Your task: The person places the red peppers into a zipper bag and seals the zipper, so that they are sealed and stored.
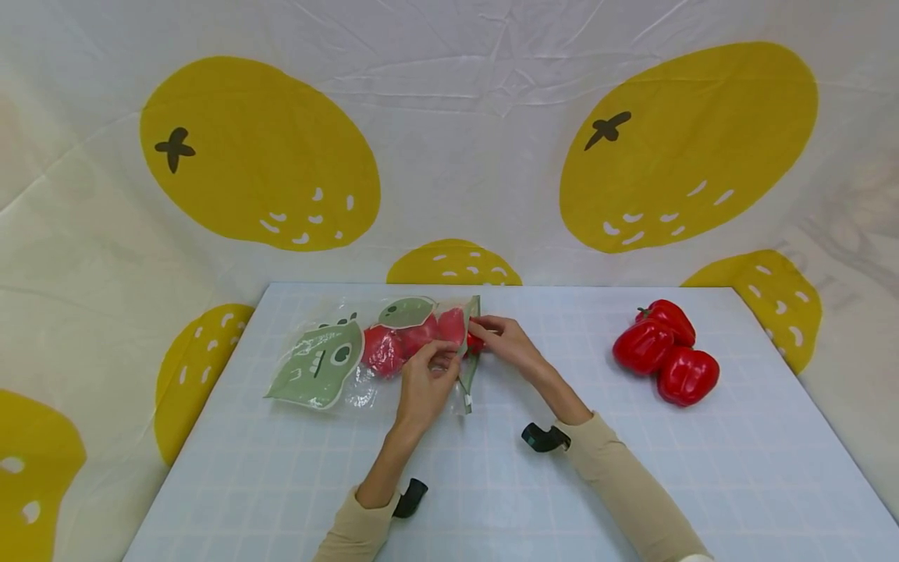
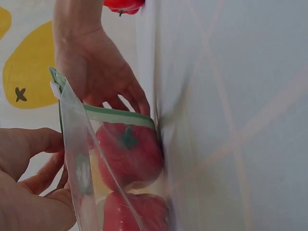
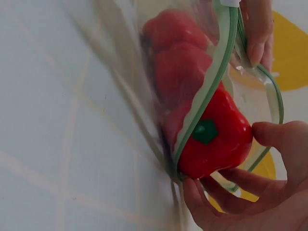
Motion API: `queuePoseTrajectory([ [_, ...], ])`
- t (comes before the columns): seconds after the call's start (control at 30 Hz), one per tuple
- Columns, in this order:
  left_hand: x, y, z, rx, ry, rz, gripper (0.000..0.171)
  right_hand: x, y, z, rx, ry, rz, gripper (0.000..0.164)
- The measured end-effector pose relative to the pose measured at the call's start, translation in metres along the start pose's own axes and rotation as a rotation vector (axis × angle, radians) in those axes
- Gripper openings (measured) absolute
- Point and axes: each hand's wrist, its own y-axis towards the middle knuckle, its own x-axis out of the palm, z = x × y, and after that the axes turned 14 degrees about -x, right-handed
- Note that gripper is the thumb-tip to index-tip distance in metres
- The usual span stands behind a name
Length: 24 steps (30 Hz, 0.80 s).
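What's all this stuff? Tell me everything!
Loose peppers: three, red, table's right side
Held pepper: one, red, at bag's mouth
Bagged peppers: at least two, red, deeper inside
Zip bag: one, clear and green, on table
Slider: one, white, on bag's zip
Table: one, pale blue, under bag
Cloth: count unclear, white and yellow, behind table
Wrist devices: two, black, by sleeves
Sleeves: two, beige, on forearms
Left hand: one, bare, pinching bag's edge
Right hand: one, bare, holding pepper

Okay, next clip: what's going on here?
A person is handling a clear-and-green zip bag on a table. The left hand pinches the bag's edge by its open mouth, while the right hand holds a red bell pepper partway into the opening. Other red peppers are already inside; three more sit together to the right.
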Motion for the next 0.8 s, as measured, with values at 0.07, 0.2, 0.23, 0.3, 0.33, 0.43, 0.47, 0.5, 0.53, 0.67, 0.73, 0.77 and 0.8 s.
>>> queuePoseTrajectory([
  [0.07,0.000,0.000,0.000,0.003,0.001,-0.003,0.022,0.000,0.000,0.001,-0.007,0.002,-0.028,0.053],
  [0.2,-0.001,0.000,0.000,0.007,-0.004,-0.008,0.022,-0.001,0.001,0.003,-0.029,-0.002,-0.059,0.052],
  [0.23,-0.001,0.000,0.000,0.008,-0.005,-0.009,0.022,-0.001,0.001,0.003,-0.035,-0.005,-0.064,0.051],
  [0.3,-0.001,-0.001,-0.001,0.008,-0.007,-0.011,0.022,0.000,0.002,0.002,-0.045,-0.013,-0.074,0.051],
  [0.33,-0.001,-0.001,-0.001,0.008,-0.007,-0.013,0.021,0.000,0.002,0.002,-0.053,-0.020,-0.081,0.050],
  [0.43,-0.001,-0.001,-0.001,0.009,-0.005,-0.014,0.021,0.000,0.004,0.001,-0.070,-0.037,-0.099,0.049],
  [0.47,-0.001,-0.001,0.000,0.009,-0.005,-0.013,0.021,0.000,0.005,0.001,-0.081,-0.041,-0.106,0.048],
  [0.5,-0.001,-0.001,0.000,0.009,-0.004,-0.012,0.020,0.000,0.005,0.001,-0.093,-0.045,-0.111,0.047],
  [0.53,-0.001,-0.001,0.000,0.009,-0.004,-0.011,0.020,0.001,0.006,0.002,-0.102,-0.042,-0.114,0.047],
  [0.67,0.000,0.000,0.000,0.008,-0.001,0.000,0.019,0.001,0.010,0.003,-0.125,-0.016,-0.123,0.042],
  [0.73,0.000,0.000,0.000,0.007,0.001,0.002,0.018,0.002,0.011,0.003,-0.118,-0.007,-0.126,0.041],
  [0.77,0.000,0.000,0.000,0.005,0.001,0.003,0.018,0.002,0.012,0.003,-0.118,-0.004,-0.130,0.041],
  [0.8,0.000,0.000,0.000,0.003,0.002,0.004,0.018,0.003,0.012,0.004,-0.118,0.001,-0.136,0.041],
])
